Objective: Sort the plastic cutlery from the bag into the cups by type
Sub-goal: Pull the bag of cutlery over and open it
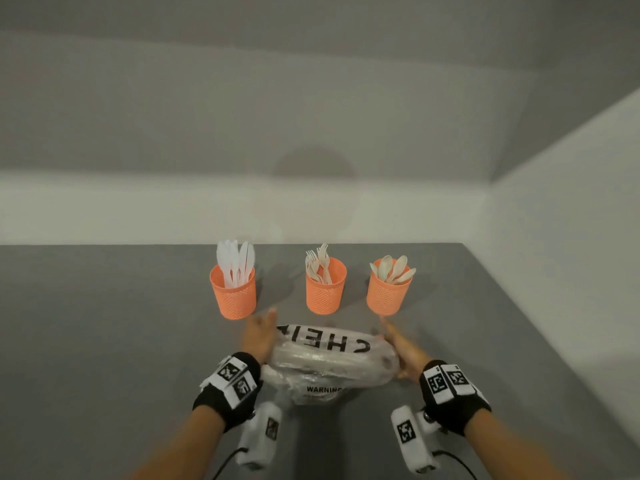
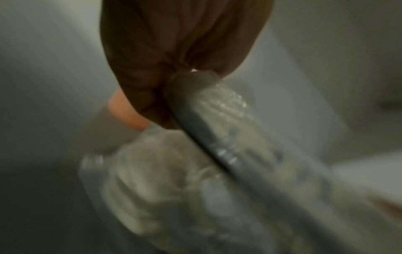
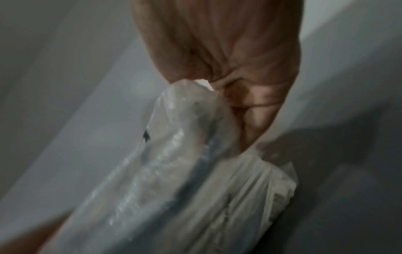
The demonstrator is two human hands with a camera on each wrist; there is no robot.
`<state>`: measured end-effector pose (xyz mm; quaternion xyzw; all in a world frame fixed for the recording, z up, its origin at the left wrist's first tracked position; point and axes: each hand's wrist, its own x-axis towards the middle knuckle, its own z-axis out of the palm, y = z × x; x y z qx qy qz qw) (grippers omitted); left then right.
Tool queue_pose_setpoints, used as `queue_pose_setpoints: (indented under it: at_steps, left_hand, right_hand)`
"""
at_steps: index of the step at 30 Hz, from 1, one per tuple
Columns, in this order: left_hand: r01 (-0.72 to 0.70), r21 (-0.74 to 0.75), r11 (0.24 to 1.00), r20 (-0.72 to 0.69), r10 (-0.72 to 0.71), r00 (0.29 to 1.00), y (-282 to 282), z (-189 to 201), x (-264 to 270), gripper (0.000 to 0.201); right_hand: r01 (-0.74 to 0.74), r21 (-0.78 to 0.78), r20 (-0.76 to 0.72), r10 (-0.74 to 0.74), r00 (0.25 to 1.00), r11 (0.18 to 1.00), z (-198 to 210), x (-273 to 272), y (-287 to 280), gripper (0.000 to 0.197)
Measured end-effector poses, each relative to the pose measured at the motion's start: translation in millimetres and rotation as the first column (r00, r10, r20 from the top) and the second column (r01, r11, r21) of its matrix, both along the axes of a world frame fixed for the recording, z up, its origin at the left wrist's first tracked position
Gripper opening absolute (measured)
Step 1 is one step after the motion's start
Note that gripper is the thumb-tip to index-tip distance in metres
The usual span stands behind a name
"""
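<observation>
A clear plastic bag with black lettering, bundled around pale cutlery, sits between my hands near the front of the grey table. My left hand lies flat against its left end with fingers stretched forward. My right hand presses the right end the same way. Behind stand three orange mesh cups: the left cup with white knives, the middle cup with forks, the right cup with spoons. Both wrist views are blurred: bag against left hand, bag against right hand.
A white wall runs behind the table and along its right side, close to the right cup. An orange cup shows just beyond my left hand in the left wrist view. Grey tabletop stretches away to the left of the cups.
</observation>
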<state>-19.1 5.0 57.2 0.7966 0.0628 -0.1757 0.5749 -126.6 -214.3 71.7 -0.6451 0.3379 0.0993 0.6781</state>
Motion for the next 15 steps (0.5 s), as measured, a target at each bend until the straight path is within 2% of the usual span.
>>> queue_pose_setpoints:
  at_steps: [1,2,4,5,6,7,8,9,11,13,15]
  left_hand:
    - [0.095,0.089,0.991,0.151,-0.108,0.983,0,1,-3,0.051]
    - [0.192,0.211,0.958,0.255,-0.244,0.936,0,2,-6,0.054]
    - [0.331,0.478,0.814,0.300,-0.505,0.809,2,-2,-8,0.055]
    - [0.342,0.561,0.754,0.282,-0.563,0.777,4,-7,-5,0.048]
    - [0.323,0.594,0.737,0.299,-0.575,0.762,6,-11,-4,0.037]
    - [0.299,0.597,0.745,0.319,-0.562,0.763,7,-12,-4,0.025]
    - [0.273,0.580,0.767,0.347,-0.536,0.770,8,-12,-4,0.020]
    - [0.252,0.569,0.783,0.353,-0.509,0.785,8,-10,-5,0.026]
    - [0.245,0.529,0.813,0.324,-0.460,0.827,4,-8,-5,0.041]
    - [0.217,0.464,0.859,0.252,-0.363,0.897,-2,-5,0,0.046]
    - [0.162,0.263,0.951,0.128,-0.201,0.971,-4,-3,8,0.046]
  right_hand:
    - [-0.047,-0.172,0.032,0.053,0.998,0.984,0,0,2,0.065]
    - [-0.066,-0.355,0.080,0.101,0.992,0.932,4,-1,5,0.063]
    - [-0.168,-0.690,0.066,0.293,0.954,0.704,6,-2,9,0.063]
    - [-0.252,-0.784,-0.017,0.387,0.922,0.567,6,-2,11,0.056]
    - [-0.309,-0.839,-0.094,0.440,0.893,0.448,4,-1,13,0.041]
    - [-0.345,-0.859,-0.153,0.456,0.877,0.377,3,-1,14,0.030]
    - [-0.358,-0.861,-0.172,0.457,0.873,0.361,-2,0,14,0.035]
    - [-0.357,-0.846,-0.153,0.459,0.875,0.397,-8,2,12,0.043]
    - [-0.251,-0.748,0.002,0.379,0.925,0.615,-12,7,9,0.050]
    - [-0.152,-0.534,0.087,0.233,0.969,0.831,-14,14,6,0.048]
    - [-0.099,-0.301,0.084,0.130,0.988,0.948,-16,20,5,0.050]
